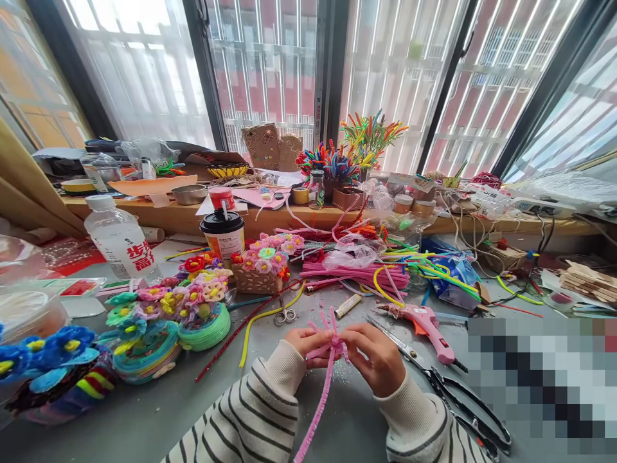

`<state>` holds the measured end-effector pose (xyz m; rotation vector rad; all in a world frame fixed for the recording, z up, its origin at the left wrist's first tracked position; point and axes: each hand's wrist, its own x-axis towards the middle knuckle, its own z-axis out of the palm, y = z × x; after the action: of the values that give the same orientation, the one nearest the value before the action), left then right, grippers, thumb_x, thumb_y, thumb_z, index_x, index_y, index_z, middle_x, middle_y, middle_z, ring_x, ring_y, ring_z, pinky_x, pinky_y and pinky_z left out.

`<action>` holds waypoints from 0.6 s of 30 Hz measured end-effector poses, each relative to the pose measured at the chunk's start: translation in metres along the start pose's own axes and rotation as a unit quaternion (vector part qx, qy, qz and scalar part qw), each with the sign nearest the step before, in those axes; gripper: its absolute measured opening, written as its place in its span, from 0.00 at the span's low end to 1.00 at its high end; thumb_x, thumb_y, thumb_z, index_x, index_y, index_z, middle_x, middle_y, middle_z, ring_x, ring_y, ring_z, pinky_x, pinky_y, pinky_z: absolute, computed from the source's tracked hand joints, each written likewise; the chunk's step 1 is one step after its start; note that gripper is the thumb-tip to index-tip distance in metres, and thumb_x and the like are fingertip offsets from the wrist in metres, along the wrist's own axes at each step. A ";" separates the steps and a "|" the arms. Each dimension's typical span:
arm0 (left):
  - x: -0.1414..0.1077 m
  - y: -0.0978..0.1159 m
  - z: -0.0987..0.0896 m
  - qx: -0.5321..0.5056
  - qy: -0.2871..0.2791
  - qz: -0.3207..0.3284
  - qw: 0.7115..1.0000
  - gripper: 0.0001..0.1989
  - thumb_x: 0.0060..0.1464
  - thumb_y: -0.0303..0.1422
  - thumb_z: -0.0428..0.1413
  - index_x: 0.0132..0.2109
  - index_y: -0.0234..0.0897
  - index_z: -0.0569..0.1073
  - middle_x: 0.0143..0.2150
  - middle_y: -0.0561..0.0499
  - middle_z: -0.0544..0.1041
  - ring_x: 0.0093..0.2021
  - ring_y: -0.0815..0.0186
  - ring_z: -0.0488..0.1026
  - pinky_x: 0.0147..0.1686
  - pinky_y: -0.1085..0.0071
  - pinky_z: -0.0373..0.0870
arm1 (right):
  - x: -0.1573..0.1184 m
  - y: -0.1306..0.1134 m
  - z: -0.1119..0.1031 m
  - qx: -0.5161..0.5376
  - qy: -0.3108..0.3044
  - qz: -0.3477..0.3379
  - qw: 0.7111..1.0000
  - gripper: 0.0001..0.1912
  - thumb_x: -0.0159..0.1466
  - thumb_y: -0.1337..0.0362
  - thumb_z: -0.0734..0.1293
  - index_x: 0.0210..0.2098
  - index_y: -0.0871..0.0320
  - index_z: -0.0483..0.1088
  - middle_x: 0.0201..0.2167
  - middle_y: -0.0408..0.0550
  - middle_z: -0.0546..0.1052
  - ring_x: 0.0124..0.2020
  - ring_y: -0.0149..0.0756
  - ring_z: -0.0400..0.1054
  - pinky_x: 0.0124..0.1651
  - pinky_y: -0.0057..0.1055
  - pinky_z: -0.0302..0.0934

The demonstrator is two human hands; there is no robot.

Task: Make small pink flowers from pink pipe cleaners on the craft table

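Observation:
Between my two hands is a pink pipe cleaner [316, 411], bent into small loops at the top with one long end hanging down toward me. My left hand [308, 341] pinches the looped part from the left side. On the other side, my right hand [378, 360] grips the loops with thumb and fingers. Right of my hands lie a pink glue gun [429, 328] and large black-handled scissors [446, 386]. A short whitish stick [348, 306] and small scissors [284, 314] rest just beyond my hands.
Pipe-cleaner flowers in pots [205, 325] crowd the left, near a water bottle [120, 241] and a lidded cup [223, 238]. A bundle of pink pipe cleaners [357, 276] lies ahead. Wooden sticks [590, 280] sit far right. Cluttered shelf [284, 215] runs below the windows.

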<state>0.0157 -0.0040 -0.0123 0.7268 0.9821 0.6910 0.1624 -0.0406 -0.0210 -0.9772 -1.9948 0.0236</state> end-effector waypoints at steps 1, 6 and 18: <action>0.000 0.000 0.000 0.003 -0.002 0.004 1.000 0.11 0.30 0.31 0.60 0.23 0.25 0.71 0.20 0.44 0.74 0.21 0.66 0.72 0.22 0.76 0.68 | 0.000 0.000 0.000 -0.006 -0.004 -0.004 1.000 0.11 0.54 0.74 0.57 0.34 0.60 0.67 0.26 0.51 0.70 0.28 0.34 0.63 0.29 0.30 0.60; -0.002 0.001 0.000 0.003 -0.006 0.004 1.000 0.14 0.22 0.30 0.63 0.22 0.26 0.72 0.19 0.46 0.74 0.22 0.66 0.71 0.26 0.73 0.68 | 0.002 -0.002 -0.002 0.027 -0.006 0.018 0.999 0.10 0.55 0.73 0.57 0.33 0.60 0.67 0.26 0.51 0.70 0.29 0.35 0.64 0.31 0.30 0.60; -0.002 -0.001 0.000 0.024 -0.034 0.009 0.999 0.13 0.22 0.30 0.62 0.22 0.27 0.72 0.17 0.48 0.73 0.19 0.69 0.70 0.23 0.75 0.67 | 0.003 0.005 0.003 0.316 0.011 0.288 0.904 0.10 0.51 0.64 0.63 0.33 0.60 0.61 0.23 0.44 0.68 0.26 0.31 0.65 0.29 0.27 0.61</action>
<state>0.0145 -0.0059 -0.0119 0.7981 0.9336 0.6562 0.1626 -0.0343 -0.0222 -1.0679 -1.4452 0.9209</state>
